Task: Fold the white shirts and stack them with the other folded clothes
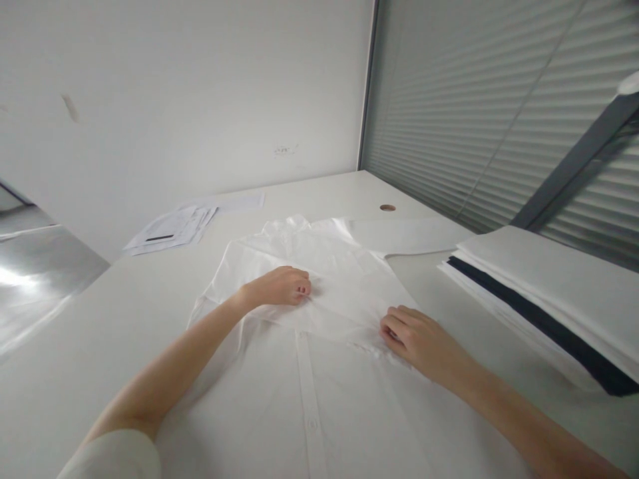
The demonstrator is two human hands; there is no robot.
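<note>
A white buttoned shirt (279, 399) lies spread on the white table, with its button strip running toward the bottom edge of the view. Thin, sheer white material (344, 273) lies crumpled over its far part. My left hand (284, 286) is closed on this thin material near the middle, above the top of the button strip. To the right, my right hand (412, 336) has its fingers curled together in a pinch at the right edge of the same material.
A stack of folded white and dark cloth (544, 286) sits at the right. Papers (172, 226) with a small black strip lie at the back left. A white flat piece (414, 234) extends behind the shirt, near a round hole in the table (387, 207). Blinds (474, 100) cover the right side.
</note>
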